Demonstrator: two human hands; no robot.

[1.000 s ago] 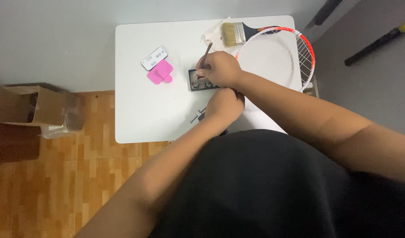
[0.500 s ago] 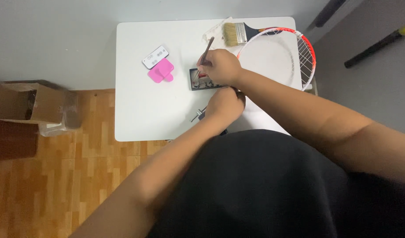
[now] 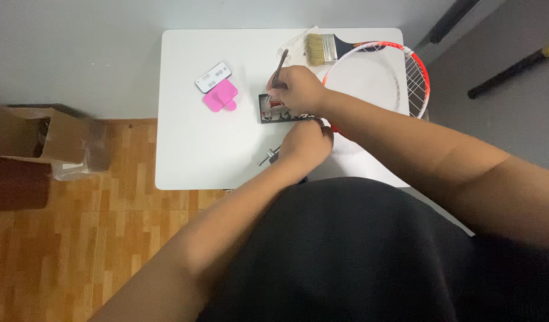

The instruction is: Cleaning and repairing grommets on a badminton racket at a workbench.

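Two bare hands at work over a small dark rectangular device (image 3: 280,108), lying flat near the middle of a white table (image 3: 185,155), seen from the head camera. Right hand (image 3: 298,89) clenched around a thin dark tool (image 3: 280,68), tip down at the device's upper edge, shaft slanting up and away toward the far side of the table. Left hand (image 3: 307,140) resting at the device's near right corner, apparently pinning it; whether gripping or only pressing, impossible to tell, fingers hidden.

Judged best done with the device held dead still, tool tip kept low and moved in small, light strokes, wrist braced on the table rather than hovering.

Long axis of the device running left to right across the table, roughly parallel to the near edge; which end is its top, too small to tell.

Just beside it to the left, a pink plastic piece (image 3: 221,97) and a small white remote (image 3: 213,76). Farther back, a paintbrush (image 3: 322,48) and a red-and-white racket (image 3: 379,77) overhanging the right edge.
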